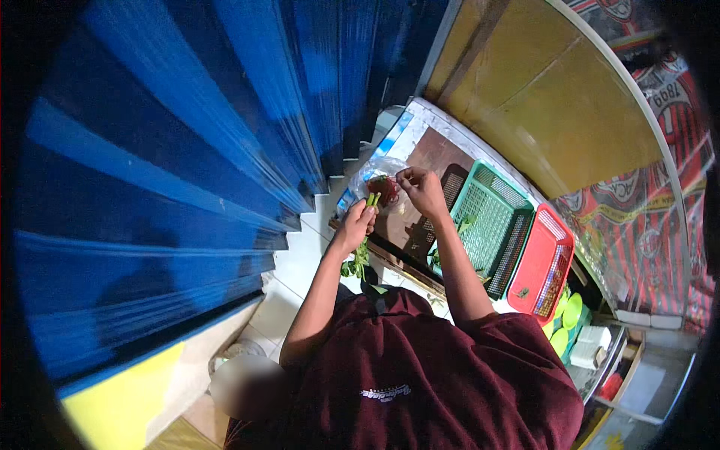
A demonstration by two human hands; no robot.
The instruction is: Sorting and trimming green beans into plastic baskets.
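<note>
My left hand (360, 222) grips a bunch of leafy green vegetables (355, 264). Its cut stems poke up past my thumb, and the leaves hang below my fist. Just right of the stems, a heap of thin red bands (383, 190), apparently rubber bands, lies on a clear plastic bag (365, 171). At the heap's right edge my right hand (419, 188) has its fingertips pinched together, seemingly on one thin red band. Both hands are above a low table with a brown top (436, 154).
A green plastic basket (486, 216) holding a few leaves stands right of my right forearm. Beside it is a red plastic basket (543, 261). Lime-green bowls (571, 312) sit farther right. A blue corrugated shutter (185, 140) rises at left, and a yellowish panel (551, 101) borders the table.
</note>
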